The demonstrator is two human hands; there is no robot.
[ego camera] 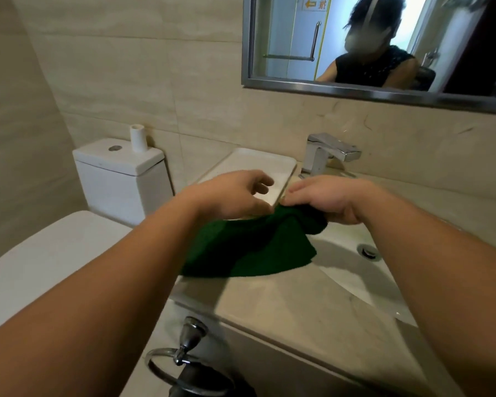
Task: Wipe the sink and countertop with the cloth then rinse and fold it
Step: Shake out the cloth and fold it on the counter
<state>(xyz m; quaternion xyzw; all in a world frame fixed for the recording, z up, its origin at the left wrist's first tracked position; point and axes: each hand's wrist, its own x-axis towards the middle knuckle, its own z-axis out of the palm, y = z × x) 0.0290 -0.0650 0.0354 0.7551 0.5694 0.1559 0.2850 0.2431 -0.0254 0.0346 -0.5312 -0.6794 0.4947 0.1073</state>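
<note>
Right grip: your right hand [324,199] curls its fingers round a bunched end of the dark green terry cloth [249,250].
Left grip: your left hand [235,196] sits over the cloth's upper edge with its fingers loosely bent; you cannot tell whether it holds the cloth.
Cloth: it is draped over the beige marble countertop [284,305] and the left rim of the white oval sink [350,270].
Room: a chrome square tap [327,151] and a white rectangular tray [258,164] stand behind, with a white toilet cistern [118,173] to the left.

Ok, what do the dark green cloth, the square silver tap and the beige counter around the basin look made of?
The dark green cloth: soft napped fabric, perhaps microfibre or terry; matte, drapes limply. The square silver tap: polished metal, probably chromed; bright reflections. The beige counter: smooth stone or imitation; faint veining, slight sheen.
</note>
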